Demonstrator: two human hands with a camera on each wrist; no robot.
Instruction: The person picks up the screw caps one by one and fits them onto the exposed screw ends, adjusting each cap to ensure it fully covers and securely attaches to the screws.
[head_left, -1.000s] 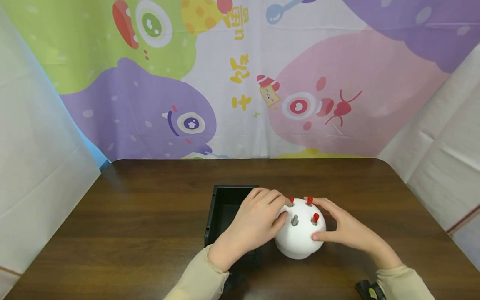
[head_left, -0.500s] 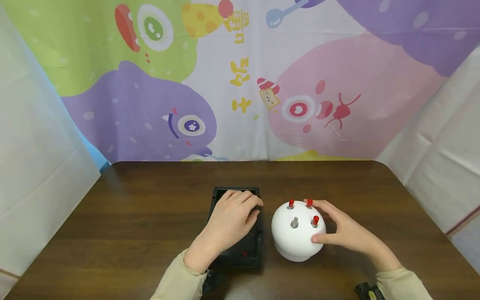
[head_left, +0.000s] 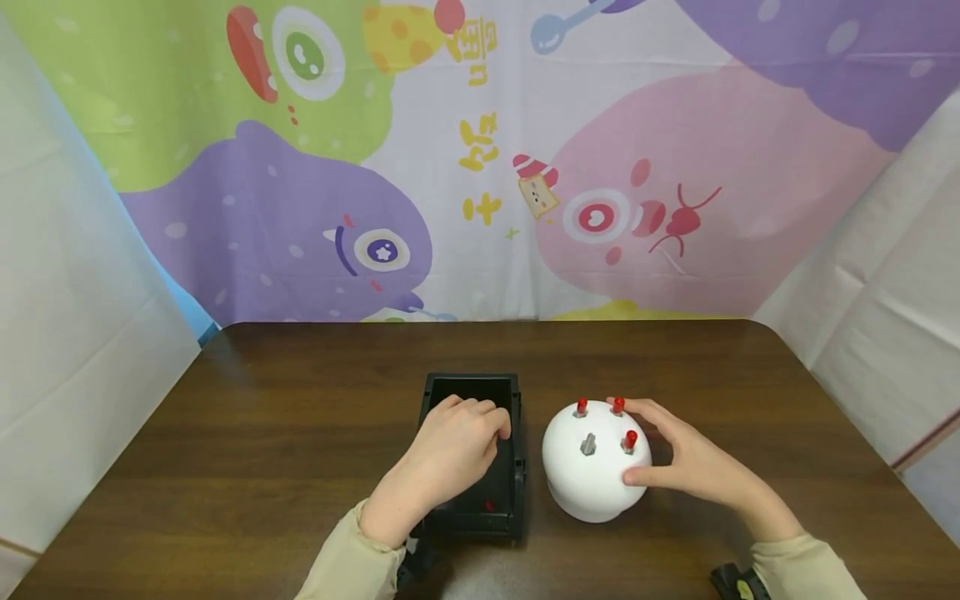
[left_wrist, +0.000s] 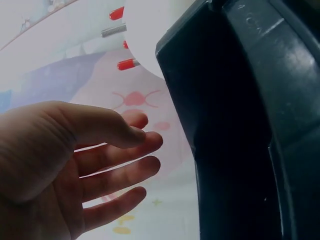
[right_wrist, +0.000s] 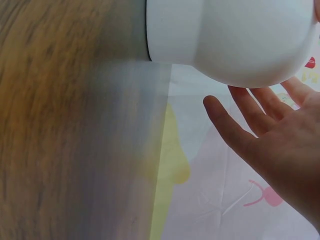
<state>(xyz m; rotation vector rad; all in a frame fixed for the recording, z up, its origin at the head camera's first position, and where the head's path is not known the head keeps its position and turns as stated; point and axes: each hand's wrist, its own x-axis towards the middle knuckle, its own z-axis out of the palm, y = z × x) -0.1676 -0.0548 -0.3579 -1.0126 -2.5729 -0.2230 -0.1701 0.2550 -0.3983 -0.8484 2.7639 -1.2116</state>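
My left hand [head_left: 453, 442] is over a black tray [head_left: 519, 467], fingers loosely bent. In the left wrist view, nothing shows between the thumb and fingers [left_wrist: 125, 172]. A small red piece [head_left: 489, 506] lies in the tray's near end. To the right stands a white dome [head_left: 592, 479] with metal posts on top. Three posts have red caps [head_left: 632, 437]; the fourth, a bare threaded post [head_left: 589, 445], has none. My right hand [head_left: 697, 458] holds the dome's right side, thumb in front and fingers behind. In the right wrist view several fingers [right_wrist: 252, 110] are against the dome.
Brown wooden table [head_left: 262, 467] lies under everything. A cartoon-printed curtain [head_left: 480, 275] hangs behind its far edge, with white cloth at both sides. A black strap device [head_left: 738, 581] is at the right wrist.
My left hand has left the dome's far-left post, now seen with a red cap, and moved left over the tray, then slightly lower. The right hand stays on the dome.
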